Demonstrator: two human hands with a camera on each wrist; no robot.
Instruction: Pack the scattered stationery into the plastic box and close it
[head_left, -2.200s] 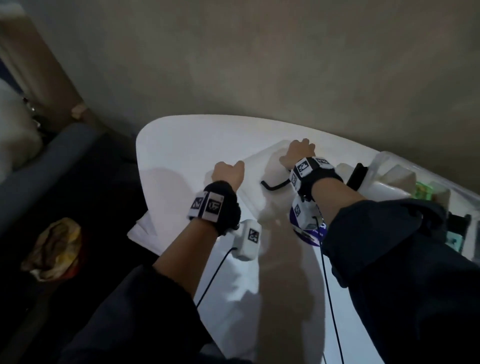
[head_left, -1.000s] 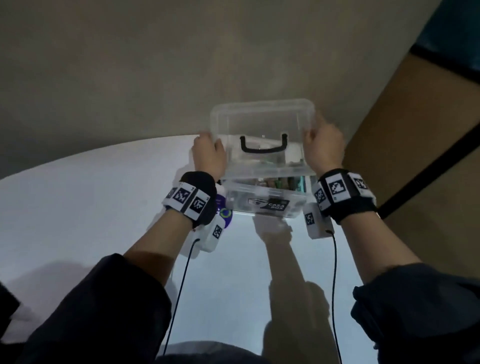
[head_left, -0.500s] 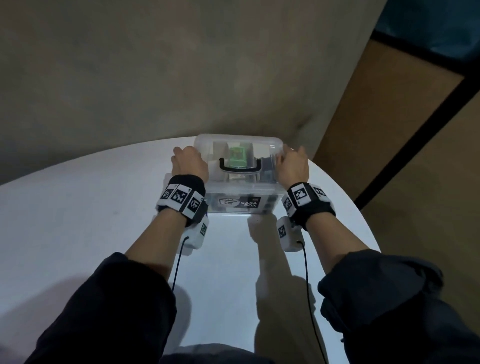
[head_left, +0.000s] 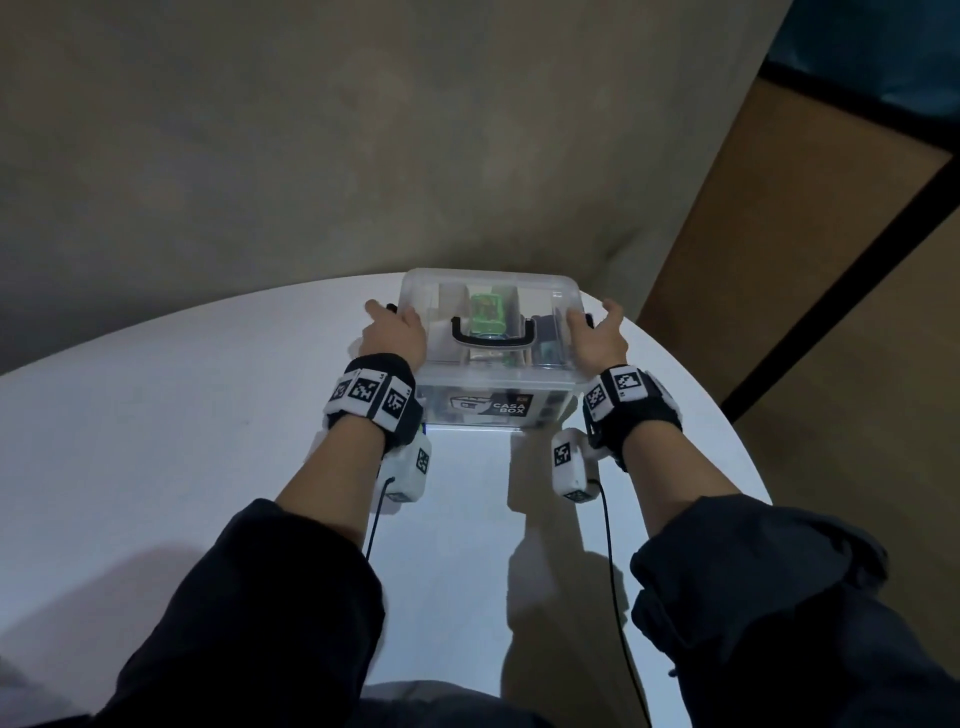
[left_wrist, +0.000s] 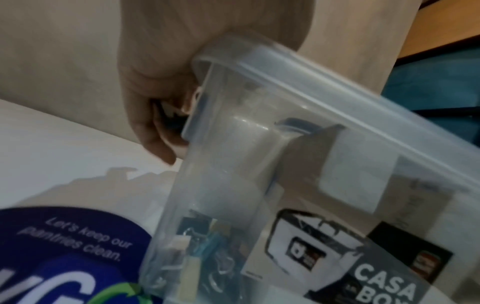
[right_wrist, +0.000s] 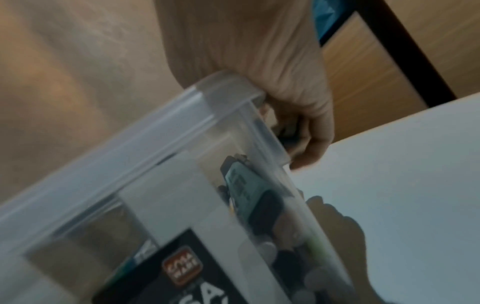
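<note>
A clear plastic box (head_left: 550, 387) with a "CASA BOX" label stands on the white round table (head_left: 208, 441), its lid (head_left: 540, 283) down and the black handle (head_left: 493, 340) lying flat. Through the lid I see a green item (head_left: 487, 312) and other stationery. My left hand (head_left: 395, 330) is at the box's left end, its fingers (left_wrist: 158, 131) curled over the dark side latch. My right hand (head_left: 597, 335) mirrors it at the right end, its fingers (right_wrist: 311, 142) curled down over that latch. Clips and small items (left_wrist: 205, 246) show through the box wall (left_wrist: 233, 144), as does a teal item (right_wrist: 241, 185).
The box sits near the table's far right edge, close to the grey wall (head_left: 363, 156). A wooden panel with a black strip (head_left: 831, 260) stands to the right. A round purple sticker (left_wrist: 64, 246) lies on the table beside the box's left corner.
A second ago both hands held the lid above the box. The lid has come down onto the box, and both hands have slid to the side latches.
</note>
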